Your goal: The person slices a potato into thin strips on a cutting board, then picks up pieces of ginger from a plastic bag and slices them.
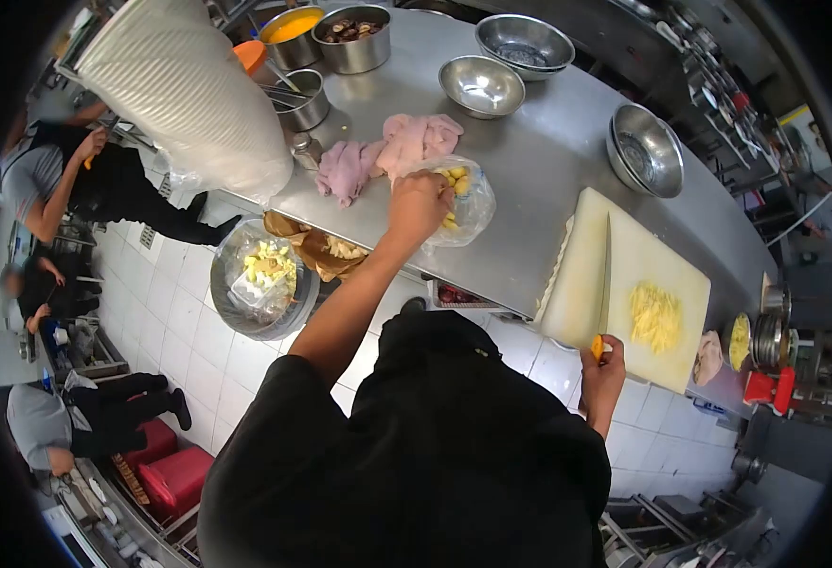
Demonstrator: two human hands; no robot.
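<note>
My left hand [420, 204] is at the mouth of a clear plastic bag [474, 210], its fingers curled together. What they grip is hidden. Peeled yellow pieces [456, 178], perhaps ginger, show inside the bag. My right hand [605, 377] is wrapped around the orange handle of a knife [607, 284]. The long blade rests on a white cutting board [582, 275], pointing away from me. To the right of the blade lies a pile of thin yellow strips [655, 317].
Pink cloths [419, 140] lie behind my left hand. Steel bowls [482, 85] stand farther back. A tall stack of white containers [184, 90] rises at left, above a lined bin [262, 276] on the floor. Other people [84, 417] stand at left.
</note>
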